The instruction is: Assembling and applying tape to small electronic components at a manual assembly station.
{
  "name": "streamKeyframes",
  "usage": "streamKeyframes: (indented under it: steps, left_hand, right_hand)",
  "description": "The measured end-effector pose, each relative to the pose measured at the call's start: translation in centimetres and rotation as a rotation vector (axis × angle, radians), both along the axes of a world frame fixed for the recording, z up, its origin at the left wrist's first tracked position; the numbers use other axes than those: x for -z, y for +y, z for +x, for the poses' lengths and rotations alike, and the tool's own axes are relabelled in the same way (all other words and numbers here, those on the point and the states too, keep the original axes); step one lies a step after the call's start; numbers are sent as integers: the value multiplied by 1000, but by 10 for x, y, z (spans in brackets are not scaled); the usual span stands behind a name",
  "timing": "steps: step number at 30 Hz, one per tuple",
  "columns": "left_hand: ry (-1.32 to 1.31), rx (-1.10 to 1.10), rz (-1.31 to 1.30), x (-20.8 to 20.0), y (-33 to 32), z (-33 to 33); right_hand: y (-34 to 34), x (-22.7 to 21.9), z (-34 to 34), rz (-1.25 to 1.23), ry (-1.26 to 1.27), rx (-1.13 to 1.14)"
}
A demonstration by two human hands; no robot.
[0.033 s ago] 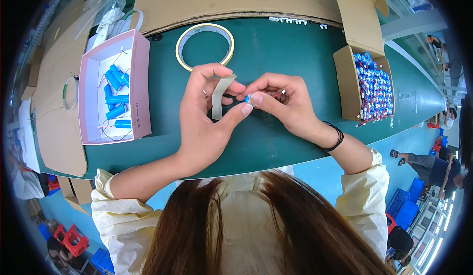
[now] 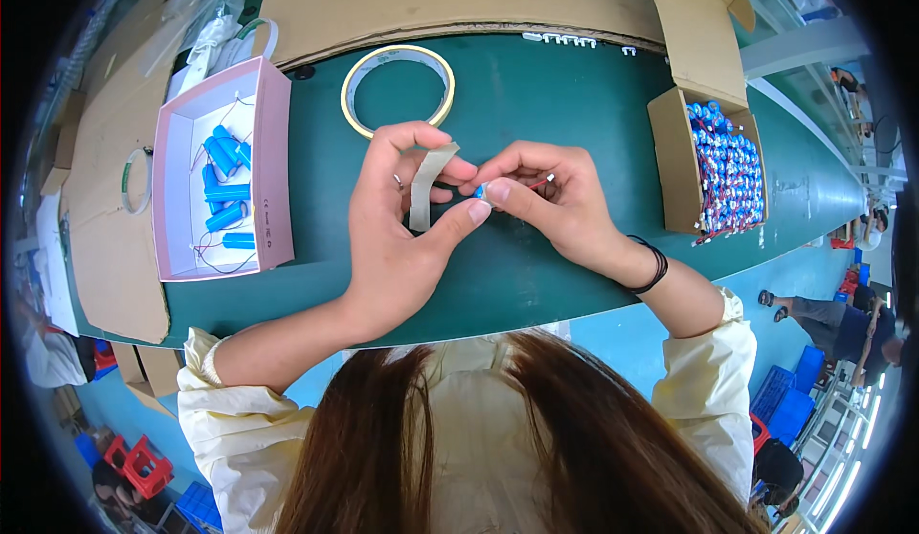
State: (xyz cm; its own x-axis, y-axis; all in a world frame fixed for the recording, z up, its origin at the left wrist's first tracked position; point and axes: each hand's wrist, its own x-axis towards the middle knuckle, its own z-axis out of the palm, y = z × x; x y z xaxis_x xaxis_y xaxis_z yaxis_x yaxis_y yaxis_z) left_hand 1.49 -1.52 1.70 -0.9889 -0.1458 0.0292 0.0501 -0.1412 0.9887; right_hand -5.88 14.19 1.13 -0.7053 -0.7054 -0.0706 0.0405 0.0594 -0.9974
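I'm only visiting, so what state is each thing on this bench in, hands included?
Left hand: fingers bent, thumb at the blue piece
Right hand: pinching that piece, mostly hidden
Pale strip: curved, at the left fingers
Tape roll: lying flat
Pink box: open
Blue cylinders: loosely jumbled inside it
Cardboard box: open, flap raised, packed with blue pieces

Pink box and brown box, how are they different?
The pink box is on the left; the brown box is on the right. The pink box has a few scattered blue cylinders; the brown box is packed with many. Both are open and hold blue cylinders.
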Motion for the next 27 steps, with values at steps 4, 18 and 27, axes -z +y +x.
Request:
streamKeyframes:
  steps: [4, 18, 27]
  left_hand:
    - [-54, 11, 65, -1, -1, -1]
    - [324, 10, -279, 17, -5, -15]
    - [316, -26, -348, 16, -4, -12]
  right_hand:
    - [1, -3, 1, 16, 26, -16]
    - [2, -5, -7, 8, -67, -6]
    - [3, -7, -5, 26, -18, 2]
